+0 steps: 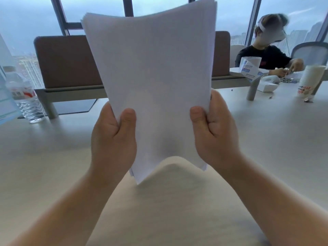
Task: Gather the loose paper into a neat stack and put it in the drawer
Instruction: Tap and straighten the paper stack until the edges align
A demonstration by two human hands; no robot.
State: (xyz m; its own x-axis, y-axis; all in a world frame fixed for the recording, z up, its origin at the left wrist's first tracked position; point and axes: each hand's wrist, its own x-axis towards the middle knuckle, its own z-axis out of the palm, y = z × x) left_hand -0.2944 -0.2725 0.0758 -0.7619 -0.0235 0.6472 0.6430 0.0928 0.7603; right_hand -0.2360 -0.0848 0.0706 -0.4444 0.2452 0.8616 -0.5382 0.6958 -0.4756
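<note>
A thick stack of white paper (152, 73) stands upright in front of me, lifted above the pale table (53, 166). My left hand (113, 144) grips its lower left edge, thumb on the front sheet. My right hand (213, 134) grips the lower right edge the same way. The sheets sit slightly uneven at the top and bottom corners, and the bottom edge bows upward in the middle. No drawer is in view.
A water bottle (26, 98) stands at the left. A brown desk divider (65, 61) runs behind the paper. At the far right a person (266, 54) sits working, with a paper cup (308, 80), a grey tube (253, 89) and small boxes nearby.
</note>
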